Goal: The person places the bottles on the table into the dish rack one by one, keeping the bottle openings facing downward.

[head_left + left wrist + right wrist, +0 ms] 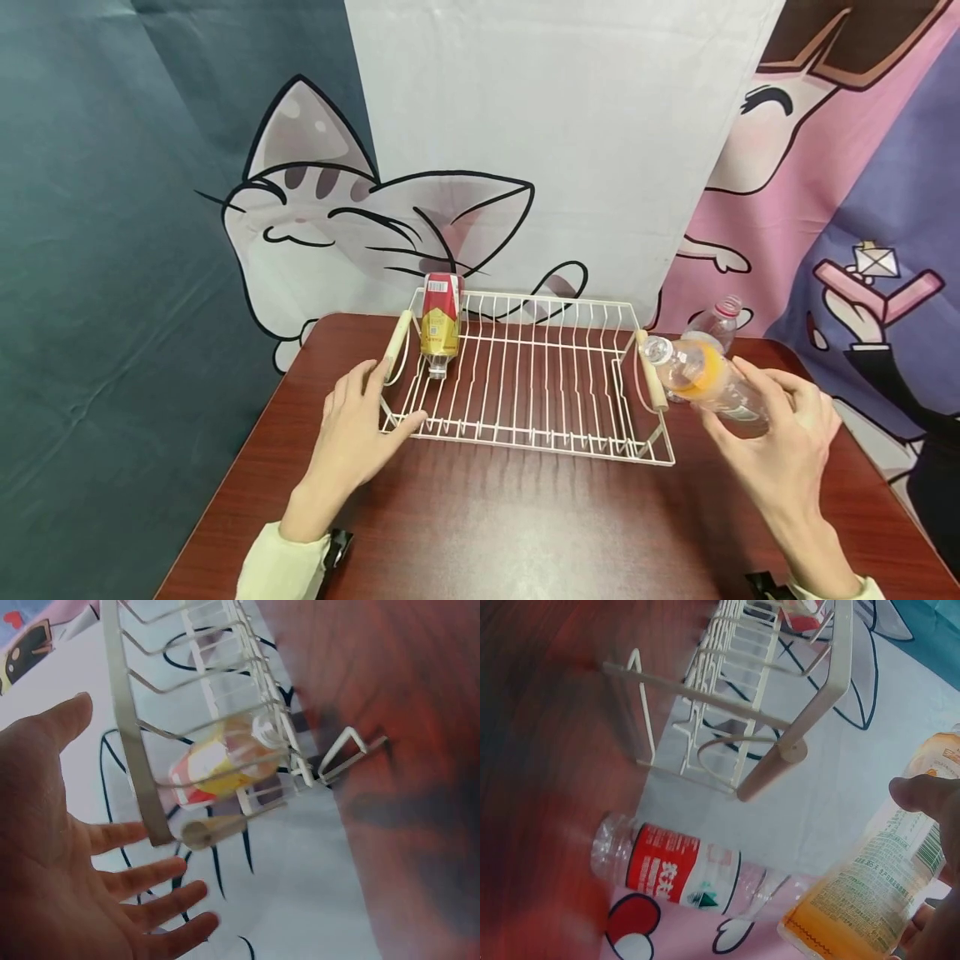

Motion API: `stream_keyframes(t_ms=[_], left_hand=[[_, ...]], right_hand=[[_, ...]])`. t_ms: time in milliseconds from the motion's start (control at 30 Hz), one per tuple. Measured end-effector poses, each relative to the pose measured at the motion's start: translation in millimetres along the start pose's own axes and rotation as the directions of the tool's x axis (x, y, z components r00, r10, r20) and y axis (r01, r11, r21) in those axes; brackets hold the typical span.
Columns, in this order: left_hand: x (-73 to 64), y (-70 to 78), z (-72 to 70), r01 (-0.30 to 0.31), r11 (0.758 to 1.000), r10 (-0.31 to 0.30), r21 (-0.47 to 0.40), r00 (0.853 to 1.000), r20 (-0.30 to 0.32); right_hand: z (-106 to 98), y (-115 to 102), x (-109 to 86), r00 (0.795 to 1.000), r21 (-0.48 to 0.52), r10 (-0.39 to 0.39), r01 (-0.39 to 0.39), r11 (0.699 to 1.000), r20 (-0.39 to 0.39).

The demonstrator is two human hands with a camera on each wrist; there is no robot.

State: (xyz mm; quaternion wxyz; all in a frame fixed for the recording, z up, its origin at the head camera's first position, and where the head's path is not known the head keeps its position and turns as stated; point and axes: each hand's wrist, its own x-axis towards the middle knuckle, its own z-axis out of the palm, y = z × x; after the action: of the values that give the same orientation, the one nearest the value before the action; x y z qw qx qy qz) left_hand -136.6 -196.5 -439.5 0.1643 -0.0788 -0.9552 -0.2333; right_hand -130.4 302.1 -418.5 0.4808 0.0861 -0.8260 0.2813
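Glossy reddish-brown wood-grain table (450, 508) up front, rounded far corners, pale glare (540, 533) shining off its near side! Behind it, creased printed cloth: dark teal panel (97, 250) left, whitish panel (555, 100) centre, smiling grey-and-white cartoon cat (330, 204) across both, pink panel (798, 208) and violet-blue panel (915, 183) right!

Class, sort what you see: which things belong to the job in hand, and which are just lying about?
Likely in the job:
orange-labelled bottle, held in the right hand
white wire rack
red-and-yellow bottle, in the rack
red-labelled bottle, standing beside the rack

Probably just there:
cartoon backdrop
black wrist strap
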Motion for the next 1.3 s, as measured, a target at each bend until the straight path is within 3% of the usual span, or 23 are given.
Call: stream_keyframes(t_ms=[133, 267, 400, 633, 833, 1100, 1233, 1300], left_hand=[[2.2, 11.4, 2.4, -0.13, 0.992, 0.129, 0.002, 0.99, -0.064], [5.1, 23.5, 6.2, -0.251, 0.968, 0.25, 0.002, 0.96, -0.125], [9.6, 35.7, 8.3, -0.372, 0.928, 0.366, 0.003, 0.91, -0.193], [17.7, 60.6, 10.5, -0.522, 0.853, 0.501, -0.01, 0.822, -0.27], [26.4, 86.0, 12.8, -0.607, 0.794, 0.58, -0.031, 0.771, -0.261], [34.1, 120.5, 22.9, -0.702, 0.711, 0.677, -0.051, 0.702, -0.222], [35.6, 134.9, 29.3, -0.725, 0.687, 0.705, -0.039, 0.679, -0.204], [35.3, 140.4, 31.1, -0.729, 0.684, 0.711, -0.037, 0.676, -0.193]], right_hand=[[4, -6, 1.5, 0.999, 0.001, -0.034, 0.034, 0.999, 0.008], [7, -12, 3.4, 0.997, 0.003, -0.077, 0.077, 0.997, 0.005], [9, -19, 5.4, 0.99, -0.002, -0.143, 0.143, 0.99, 0.016], [10, -36, 6.1, 0.967, -0.043, -0.251, 0.253, 0.967, 0.039], [13, -52, 6.4, 0.939, -0.027, -0.337, 0.339, 0.94, 0.066], [20, -69, 2.4, 0.914, 0.0, -0.386, 0.389, 0.921, 0.128], [24, -76, -0.2, 0.899, 0.017, -0.408, 0.41, 0.912, 0.159], [25, -79, -1.5, 0.894, 0.027, -0.412, 0.414, 0.91, 0.175]])
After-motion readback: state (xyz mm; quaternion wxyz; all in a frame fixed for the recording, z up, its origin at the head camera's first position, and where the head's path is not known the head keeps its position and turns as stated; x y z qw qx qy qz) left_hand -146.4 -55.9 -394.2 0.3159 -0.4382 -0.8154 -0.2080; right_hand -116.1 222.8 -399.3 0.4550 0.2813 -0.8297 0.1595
